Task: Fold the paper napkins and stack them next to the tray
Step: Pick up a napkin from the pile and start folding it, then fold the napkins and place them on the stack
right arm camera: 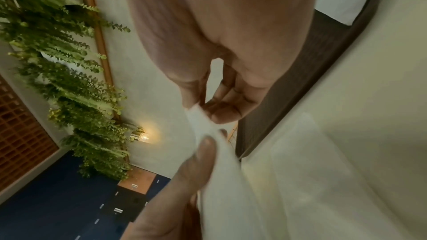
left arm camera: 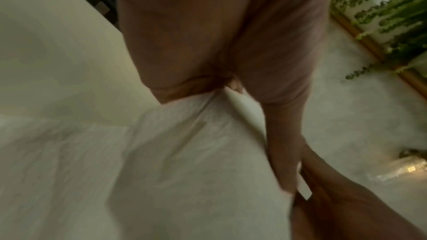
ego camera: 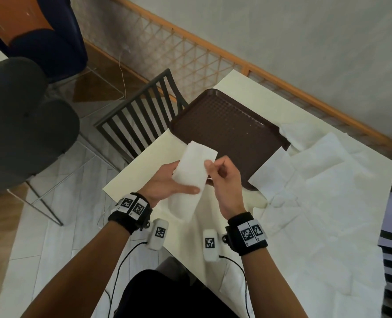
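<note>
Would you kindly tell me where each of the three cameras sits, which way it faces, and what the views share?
Head: worn on the head, looking down at the table, tray and napkin; both forearms, left hand and right hand show.
Left wrist: looks along the left hand at the napkin.
Right wrist: looks along the right hand at the napkin, tray and a leafy wall.
Shared: the napkin held by both hands appears in all three.
</note>
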